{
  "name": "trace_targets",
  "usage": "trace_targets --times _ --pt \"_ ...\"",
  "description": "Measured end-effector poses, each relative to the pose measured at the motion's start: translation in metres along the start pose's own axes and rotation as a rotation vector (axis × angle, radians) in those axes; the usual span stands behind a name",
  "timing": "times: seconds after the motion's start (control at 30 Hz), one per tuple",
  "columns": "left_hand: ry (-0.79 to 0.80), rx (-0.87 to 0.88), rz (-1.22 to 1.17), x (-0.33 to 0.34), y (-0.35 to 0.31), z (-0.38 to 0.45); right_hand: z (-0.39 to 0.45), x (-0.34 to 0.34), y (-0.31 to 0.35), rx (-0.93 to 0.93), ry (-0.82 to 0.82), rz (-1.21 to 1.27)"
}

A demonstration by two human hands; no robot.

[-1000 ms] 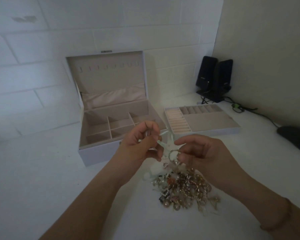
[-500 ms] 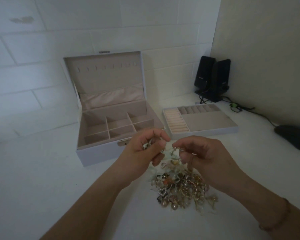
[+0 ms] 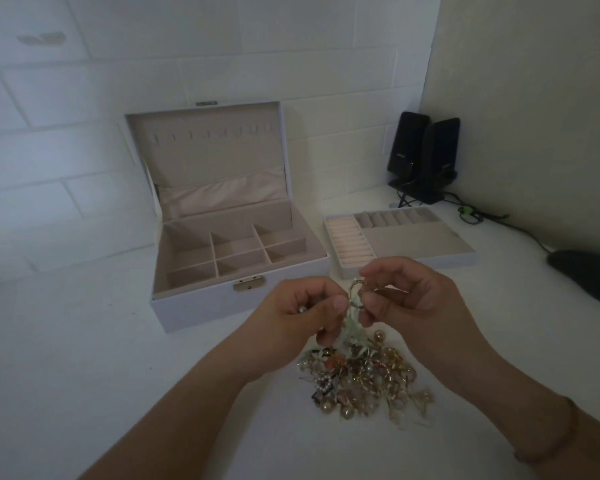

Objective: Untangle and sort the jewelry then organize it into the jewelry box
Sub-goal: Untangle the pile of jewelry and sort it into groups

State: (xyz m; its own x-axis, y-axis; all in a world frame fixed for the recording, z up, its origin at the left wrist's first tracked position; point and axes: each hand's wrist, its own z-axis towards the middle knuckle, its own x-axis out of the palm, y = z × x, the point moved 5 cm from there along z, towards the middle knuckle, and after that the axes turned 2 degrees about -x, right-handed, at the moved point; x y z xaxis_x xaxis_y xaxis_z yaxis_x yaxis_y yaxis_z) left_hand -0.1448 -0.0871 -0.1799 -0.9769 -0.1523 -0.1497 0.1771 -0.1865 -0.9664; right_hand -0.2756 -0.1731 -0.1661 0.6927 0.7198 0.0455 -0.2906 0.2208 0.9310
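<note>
A tangled pile of jewelry [image 3: 361,379], gold pieces with pearls and pale ribbons, lies on the white table in front of me. Just above it my left hand [image 3: 302,313] and my right hand [image 3: 406,299] are close together, both pinching a small gold piece with a pale green ribbon [image 3: 354,306] that trails down toward the pile. The white jewelry box [image 3: 194,306] stands open behind my left hand, its beige compartments bare. Its removable tray [image 3: 458,259] with ring rolls sits to the right of the box.
Two black speakers [image 3: 423,154] stand in the back right corner with cables running along the wall. A dark object [image 3: 586,275] lies at the right edge. A white brick wall rises behind the box.
Both hands have dropped lower and closer to the pile, still working the same ribboned piece. The pale ribbon, earlier spread out between the hands, now hangs bunched below them.
</note>
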Motion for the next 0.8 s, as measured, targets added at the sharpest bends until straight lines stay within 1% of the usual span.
trace_targets --times 0.1,0.17,0.23,0.3,0.4,0.47,0.57,0.63,0.73,0.8 --pt "-0.005 -0.054 -0.176 0.002 0.002 0.002 -0.003 0.004 -0.002 0.002 0.026 -0.035" --pt "-0.012 -0.068 -0.235 0.003 0.002 0.002 -0.004 0.004 -0.002 -0.009 0.012 -0.01" --pt "-0.023 -0.075 -0.25 0.003 0.003 0.003 -0.004 0.004 0.001 -0.065 0.01 -0.029" --pt "-0.03 -0.075 -0.242 0.003 0.003 0.003 -0.005 0.006 0.002 -0.11 0.039 -0.114" --pt "-0.013 -0.057 -0.212 0.004 0.002 0.002 -0.007 0.01 -0.001 -0.13 0.111 -0.199" --pt "0.002 -0.057 -0.207 0.004 0.003 0.002 -0.007 0.011 -0.001 -0.151 0.13 -0.258" --pt "-0.003 -0.078 -0.213 0.003 0.005 0.002 -0.007 0.011 0.006 -0.269 0.092 -0.484" --pt "-0.031 -0.089 -0.186 0.002 0.006 0.003 -0.008 0.009 0.009 -0.343 0.03 -0.606" --pt "-0.094 -0.101 -0.174 -0.001 0.006 0.003 -0.008 0.002 0.008 -0.37 -0.047 -0.682" --pt "-0.141 -0.104 -0.189 -0.003 0.007 0.004 -0.007 0.001 0.01 -0.397 -0.04 -0.688"
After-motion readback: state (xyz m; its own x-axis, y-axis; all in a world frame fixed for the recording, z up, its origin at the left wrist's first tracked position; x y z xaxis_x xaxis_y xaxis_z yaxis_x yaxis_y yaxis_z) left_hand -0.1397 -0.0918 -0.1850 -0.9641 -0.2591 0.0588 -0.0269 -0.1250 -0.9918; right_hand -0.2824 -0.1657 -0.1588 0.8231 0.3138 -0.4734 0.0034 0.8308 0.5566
